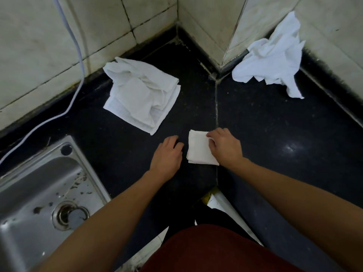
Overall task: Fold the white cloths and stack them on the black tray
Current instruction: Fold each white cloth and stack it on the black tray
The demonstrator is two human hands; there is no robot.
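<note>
A small folded white cloth [197,149] lies on the black countertop [265,134] in front of me. My right hand [225,147] rests on the cloth's right side, its fingers curled over the top right corner. My left hand [168,154] lies on the counter just left of the cloth, fingers loosely bent, holding nothing. A loose stack of roughly folded white cloths [141,95] sits further back to the left. A crumpled white cloth [273,57] lies at the back right against the wall. No separate black tray can be told apart from the dark counter.
A steel sink [39,193] with a drain fills the lower left. A white cable [78,55] hangs down the tiled wall and runs along the counter towards the sink. Tiled walls form a jutting corner [222,61] at the back.
</note>
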